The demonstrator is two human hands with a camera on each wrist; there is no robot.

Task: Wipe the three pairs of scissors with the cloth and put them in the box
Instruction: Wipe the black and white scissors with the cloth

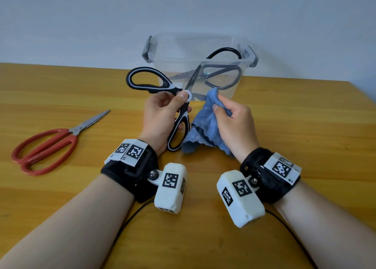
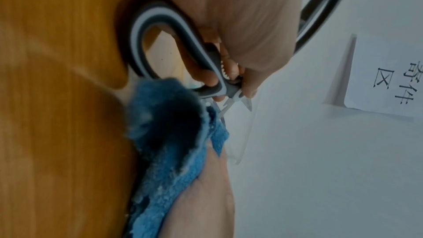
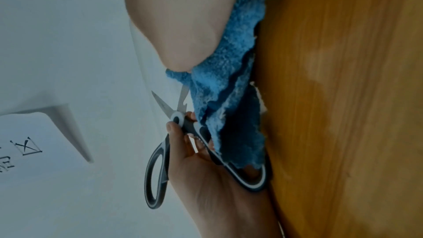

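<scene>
My left hand (image 1: 162, 114) grips black-and-white kitchen scissors (image 1: 150, 81) near the pivot, thumb on the white rivet, handles spread wide apart. In the right wrist view these scissors (image 3: 176, 113) show both blades parted, one running into the cloth. My right hand (image 1: 234, 120) pinches a blue cloth (image 1: 205, 124) bunched around that blade; its lower edge hangs to the table. The left wrist view shows the same scissors (image 2: 219, 79) and cloth (image 2: 164, 133) close up. A black-handled pair (image 1: 221, 73) lies inside the clear plastic box (image 1: 175, 48). Red-handled scissors (image 1: 48, 146) lie shut on the table at left.
The box stands at the back of the wooden table (image 1: 305, 126), close to a pale wall. A white sheet with printed characters (image 2: 389, 71) hangs on that wall. Black cables (image 1: 130, 222) trail from both wrist cameras toward me.
</scene>
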